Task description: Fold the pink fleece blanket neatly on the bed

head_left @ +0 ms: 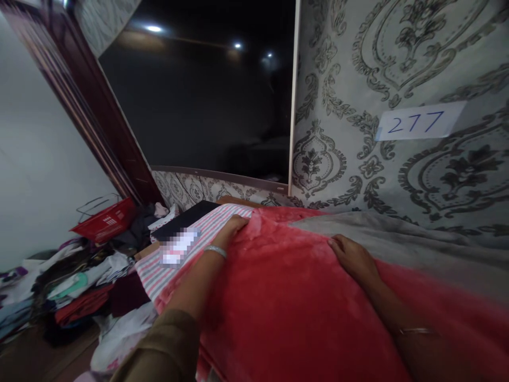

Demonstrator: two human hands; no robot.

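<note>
A fluffy red blanket (294,307) spreads across the surface in front of me, with a grey section (405,239) showing at the right. My left hand (235,225), with a silvery bracelet at the wrist, is closed on the blanket's far left part, beside a striped cloth (153,281). Farther right, my right hand (353,257) pinches the red blanket where it meets the grey. A thin bangle is on that wrist. Some fingertips of both hands are hidden in the fabric.
A large dark television (207,95) hangs behind, near a paper marked 277 (419,122). At left lie heaped clothes (79,286), a red basket (105,220) and a white plastic bag (123,334). A flat black item (185,220) borders the striped cloth; a patch there is blurred.
</note>
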